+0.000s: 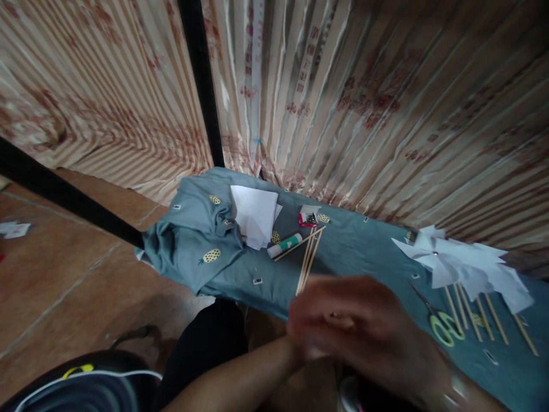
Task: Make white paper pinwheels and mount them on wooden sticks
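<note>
Our blurred hands [360, 332] overlap near the table edge, their grip impossible to tell, nearest the thin wooden sticks [307, 260] just beyond them, which we judge light, stiff, snappable, best pinched mid-length.

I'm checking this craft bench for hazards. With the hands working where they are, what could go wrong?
The hands are blurred, so what they hold cannot be told. Loose wooden sticks lie just beyond them and might get knocked or poke a palm. The scissors sit close by, blades pointing toward the hands; a blind reach could catch them. The finished paper pinwheels near the cloth's edge might be swept or crushed.
</note>
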{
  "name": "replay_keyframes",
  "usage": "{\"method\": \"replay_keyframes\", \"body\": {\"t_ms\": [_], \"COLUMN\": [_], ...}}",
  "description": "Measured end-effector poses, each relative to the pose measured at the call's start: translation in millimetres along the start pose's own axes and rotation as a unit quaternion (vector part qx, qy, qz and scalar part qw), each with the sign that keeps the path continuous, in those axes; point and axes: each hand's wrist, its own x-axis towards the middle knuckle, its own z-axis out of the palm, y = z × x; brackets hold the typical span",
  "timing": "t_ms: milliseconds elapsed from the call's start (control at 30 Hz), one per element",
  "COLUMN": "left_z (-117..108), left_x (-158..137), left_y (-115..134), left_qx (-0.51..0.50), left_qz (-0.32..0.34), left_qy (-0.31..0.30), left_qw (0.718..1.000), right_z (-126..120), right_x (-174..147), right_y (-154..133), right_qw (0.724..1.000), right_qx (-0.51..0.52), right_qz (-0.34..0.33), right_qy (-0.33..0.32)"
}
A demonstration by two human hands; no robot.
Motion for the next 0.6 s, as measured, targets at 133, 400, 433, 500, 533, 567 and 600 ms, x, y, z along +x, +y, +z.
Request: {"method": "replay_keyframes", "body": {"t_ms": [133,400,433,500,533,567,600], "left_z": [7,9,9,9,9,9,10], "left_x": [-5,-11,-11,-11,-11,-10,-10], "left_y": [-6,5,6,8,8,7,6], "left_qx": [-0.078,-0.149,-0.154,-0.181,-0.194,-0.205,-0.212], "left_qz": [-0.018,-0.037,-0.038,-0.042,-0.042,-0.041,-0.039], "left_qy": [-0.081,-0.124,-0.124,-0.124,-0.126,-0.128,-0.130], "left_qw": [0.994,0.980,0.980,0.975,0.972,0.969,0.968], "right_z": [7,25,27,31,34,36,38], "right_x": [68,124,123,122,121,121,121], "right_y": [46,98,98,95,93,92,90], "right_qw": [0.949,0.850,0.844,0.832,0.826,0.821,0.816], "right_qx": [-0.307,-0.512,-0.520,-0.535,-0.543,-0.550,-0.556], "right_qz": [0.057,0.037,0.036,0.033,0.031,0.029,0.028], "right_qy": [0.037,-0.117,-0.126,-0.141,-0.147,-0.152,-0.156]}}
